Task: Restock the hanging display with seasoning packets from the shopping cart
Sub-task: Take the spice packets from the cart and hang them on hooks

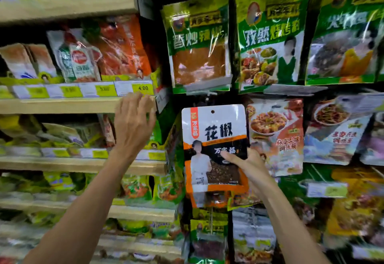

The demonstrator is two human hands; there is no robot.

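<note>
Right hand (250, 165) gripping a white, orange and black seasoning packet (215, 149) at its lower right edge, thumb flat on the front, grip closed on it, packet upright with its punched hole at the top, just below a peg (207, 93) of the hanging display. Left hand (133, 124) raised, fingers loosely spread and holding nothing, fingertips at the front edge of a wooden shelf (62, 105) under a yellow price tag (135, 88). Green packets (199, 43) hanging in the row above; another packet (276, 137) just right of the held one.
</note>
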